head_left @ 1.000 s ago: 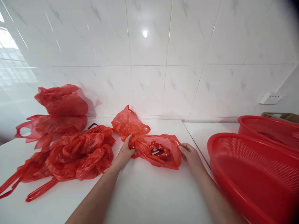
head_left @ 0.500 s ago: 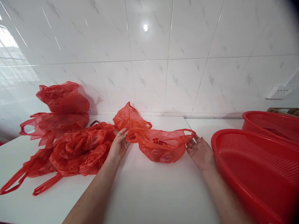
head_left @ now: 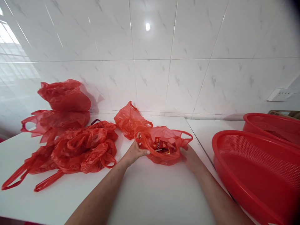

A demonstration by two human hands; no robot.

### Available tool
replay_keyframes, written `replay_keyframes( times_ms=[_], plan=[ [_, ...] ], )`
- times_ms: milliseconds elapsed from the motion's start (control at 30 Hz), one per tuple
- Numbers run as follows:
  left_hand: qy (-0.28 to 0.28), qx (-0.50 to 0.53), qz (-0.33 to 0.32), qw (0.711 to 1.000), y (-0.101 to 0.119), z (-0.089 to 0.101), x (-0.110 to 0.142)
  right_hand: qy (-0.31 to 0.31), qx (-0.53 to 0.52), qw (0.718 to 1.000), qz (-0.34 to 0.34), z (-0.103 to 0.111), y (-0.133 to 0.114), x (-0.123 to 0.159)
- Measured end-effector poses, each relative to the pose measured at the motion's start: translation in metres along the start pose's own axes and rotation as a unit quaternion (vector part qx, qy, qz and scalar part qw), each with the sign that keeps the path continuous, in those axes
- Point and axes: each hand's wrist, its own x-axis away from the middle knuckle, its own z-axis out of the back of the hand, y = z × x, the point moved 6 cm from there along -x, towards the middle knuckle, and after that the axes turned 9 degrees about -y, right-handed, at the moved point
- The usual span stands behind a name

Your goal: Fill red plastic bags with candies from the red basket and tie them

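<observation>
A red plastic bag [head_left: 171, 157] lies on the white table [head_left: 150, 193] in front of me, its mouth pulled wide. Small red wrapped packets [head_left: 160, 146] show inside it. My left hand [head_left: 136, 151] grips the bag's left rim, thumb and fingers closed on the film. My right hand [head_left: 191, 156] holds the right rim below the bag's handle loop [head_left: 186, 135]; its fingers are partly hidden by the plastic. Another red bag [head_left: 130, 120] lies just behind, touching the held one.
A heap of crumpled red plastic bags [head_left: 79, 150] covers the left of the table, with two fuller bags [head_left: 64, 106] stacked against the tiled wall. Two red perforated baskets [head_left: 257, 175] stand at the right. A wall socket [head_left: 280, 94] is at the far right.
Both hands moved inward from stretching the bag sideways and now hold its rim on either side, so the mouth gapes upward and the packets show.
</observation>
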Motion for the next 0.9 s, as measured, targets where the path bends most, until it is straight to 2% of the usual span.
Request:
replay_keyframes(
  times_ms=[133,267,367,500,667,800,900],
  plan=[
    [0.020,-0.026,0.010,0.999,-0.008,-0.006,-0.003,0.094,-0.011,0.995,-0.022,0.011,0.011,0.001],
    [0.145,0.026,0.024,0.989,-0.022,0.011,0.000,0.145,-0.057,0.987,0.027,0.024,0.002,0.003],
    [0.187,0.118,-0.003,0.975,-0.021,0.016,0.001,0.146,-0.081,0.982,0.085,0.027,-0.020,0.007],
    [0.154,0.180,-0.016,0.971,-0.014,0.010,0.001,0.113,-0.076,0.986,0.091,0.024,-0.034,0.011],
    [0.114,0.257,0.008,0.960,-0.019,0.003,0.002,0.114,-0.121,0.984,0.068,0.018,-0.026,0.012],
    [0.095,0.266,0.047,0.958,-0.023,-0.008,0.002,0.083,-0.166,0.980,0.066,0.001,-0.027,0.012],
    [0.065,0.259,0.077,0.961,-0.024,-0.020,0.002,0.059,-0.139,0.988,0.028,-0.013,-0.027,0.012]
  ],
)
